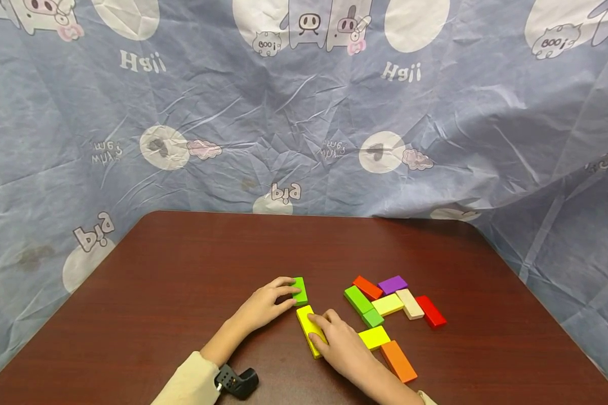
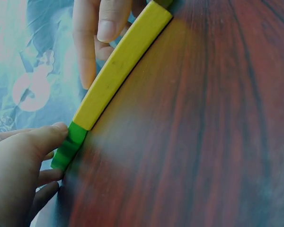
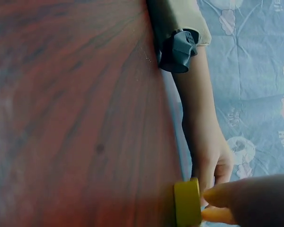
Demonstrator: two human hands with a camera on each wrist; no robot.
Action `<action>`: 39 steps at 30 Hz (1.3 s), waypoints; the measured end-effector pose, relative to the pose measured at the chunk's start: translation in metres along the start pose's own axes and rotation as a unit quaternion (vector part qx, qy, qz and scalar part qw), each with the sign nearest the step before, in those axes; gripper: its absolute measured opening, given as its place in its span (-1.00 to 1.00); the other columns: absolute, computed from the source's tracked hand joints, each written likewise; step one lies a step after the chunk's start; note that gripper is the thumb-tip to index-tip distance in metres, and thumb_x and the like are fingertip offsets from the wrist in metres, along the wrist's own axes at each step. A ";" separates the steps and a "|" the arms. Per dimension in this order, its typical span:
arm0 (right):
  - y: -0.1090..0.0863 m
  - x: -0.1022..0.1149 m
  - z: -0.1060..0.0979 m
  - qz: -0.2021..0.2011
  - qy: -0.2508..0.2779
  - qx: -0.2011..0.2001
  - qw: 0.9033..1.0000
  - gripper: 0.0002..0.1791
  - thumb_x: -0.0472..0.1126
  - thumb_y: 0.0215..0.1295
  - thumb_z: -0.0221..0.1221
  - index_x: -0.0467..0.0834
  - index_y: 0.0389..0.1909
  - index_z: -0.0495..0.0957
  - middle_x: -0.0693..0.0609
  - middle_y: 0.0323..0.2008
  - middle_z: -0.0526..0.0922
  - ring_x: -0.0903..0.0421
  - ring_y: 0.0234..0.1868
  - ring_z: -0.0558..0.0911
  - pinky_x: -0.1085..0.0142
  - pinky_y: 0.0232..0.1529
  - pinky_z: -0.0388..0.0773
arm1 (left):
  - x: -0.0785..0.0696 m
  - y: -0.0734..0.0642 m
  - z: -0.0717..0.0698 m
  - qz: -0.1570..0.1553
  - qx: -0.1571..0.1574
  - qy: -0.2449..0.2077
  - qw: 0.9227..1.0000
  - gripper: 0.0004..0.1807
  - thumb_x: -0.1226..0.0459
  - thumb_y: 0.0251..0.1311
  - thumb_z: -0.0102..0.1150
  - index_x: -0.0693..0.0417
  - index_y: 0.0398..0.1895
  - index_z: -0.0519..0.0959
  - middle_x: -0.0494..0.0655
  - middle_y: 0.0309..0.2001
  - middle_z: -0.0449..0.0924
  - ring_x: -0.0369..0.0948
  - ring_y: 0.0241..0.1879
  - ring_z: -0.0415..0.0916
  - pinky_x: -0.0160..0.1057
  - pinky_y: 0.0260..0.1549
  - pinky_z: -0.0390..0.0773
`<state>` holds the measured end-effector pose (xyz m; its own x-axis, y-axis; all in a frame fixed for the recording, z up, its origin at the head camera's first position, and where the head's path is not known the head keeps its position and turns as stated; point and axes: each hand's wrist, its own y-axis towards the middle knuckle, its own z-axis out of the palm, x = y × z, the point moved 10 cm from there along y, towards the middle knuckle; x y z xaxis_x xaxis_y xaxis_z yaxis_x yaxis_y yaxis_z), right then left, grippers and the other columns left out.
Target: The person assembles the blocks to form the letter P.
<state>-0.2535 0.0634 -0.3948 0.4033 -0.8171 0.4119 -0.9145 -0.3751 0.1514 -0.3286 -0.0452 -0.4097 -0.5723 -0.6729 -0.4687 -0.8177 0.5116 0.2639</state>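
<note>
On the wooden table, my left hand [image 1: 269,302] grips a small green block [image 1: 300,292], thumb at its near end and fingers over its far part. The left wrist view shows thumb and fingers of the left hand [image 2: 23,165] at opposite ends of that green block [image 2: 70,144]. A long yellow block [image 1: 306,326] lies in line with it, their ends meeting in the left wrist view. My right hand [image 1: 342,343] rests thumb and index fingertips on top of the yellow block. In the right wrist view those fingertips meet the upper face of the yellow block [image 3: 187,203].
Right of the hands lie several loose blocks: green [image 1: 358,300], red-orange [image 1: 367,287], purple [image 1: 392,284], pale yellow [image 1: 388,305], cream [image 1: 410,304], red [image 1: 430,311], yellow [image 1: 375,337] and orange [image 1: 398,361]. A patterned cloth [image 1: 284,112] hangs behind the table [image 1: 208,253].
</note>
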 end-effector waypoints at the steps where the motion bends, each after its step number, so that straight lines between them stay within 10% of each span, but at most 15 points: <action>1: 0.001 -0.001 0.002 0.001 0.024 0.010 1.000 -0.57 -0.11 0.20 0.15 -0.14 0.09 0.48 0.02 -0.25 0.46 0.28 -0.49 0.40 0.45 -0.57 0.32 | 0.000 0.000 0.001 0.001 0.005 0.000 1.000 -0.63 0.05 0.25 0.00 -0.14 0.10 0.50 -0.11 0.19 0.38 -0.11 0.15 0.40 -0.06 0.04 0.47; 8: 0.003 -0.010 0.007 -0.001 0.095 0.029 0.995 -0.50 -0.07 0.19 0.16 -0.19 0.13 0.43 0.07 -0.26 0.43 0.36 -0.51 0.28 0.51 -0.56 0.28 | -0.005 0.000 0.005 0.020 0.033 -0.010 0.999 -0.61 0.07 0.28 -0.05 -0.14 0.16 0.45 -0.11 0.25 0.32 -0.12 0.18 0.38 -0.05 0.05 0.46; 20: -0.003 -0.008 0.006 -0.012 -0.034 -0.055 0.998 -0.44 0.15 0.12 0.15 -0.03 0.10 0.44 0.03 0.08 0.44 0.05 0.06 0.47 0.12 -0.15 0.42 | -0.014 -0.003 0.016 0.038 0.074 -0.015 0.996 -0.52 -0.09 0.25 -0.09 -0.21 0.20 0.40 -0.23 0.30 0.23 -0.18 0.23 0.31 -0.05 0.09 0.43; 39: -0.003 -0.010 0.009 0.001 -0.030 -0.050 0.998 -0.45 0.14 0.14 0.13 -0.04 0.12 0.45 -0.02 0.15 0.43 -0.01 0.13 0.44 0.05 -0.06 0.41 | -0.018 -0.005 0.020 0.027 0.082 -0.018 0.996 -0.49 -0.09 0.24 -0.07 -0.19 0.22 0.37 -0.21 0.31 0.21 -0.15 0.23 0.31 0.00 0.06 0.43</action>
<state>-0.2551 0.0689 -0.4073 0.4007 -0.8434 0.3579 -0.9122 -0.3311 0.2412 -0.3129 -0.0255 -0.4193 -0.6099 -0.6244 -0.4880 -0.7632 0.6287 0.1493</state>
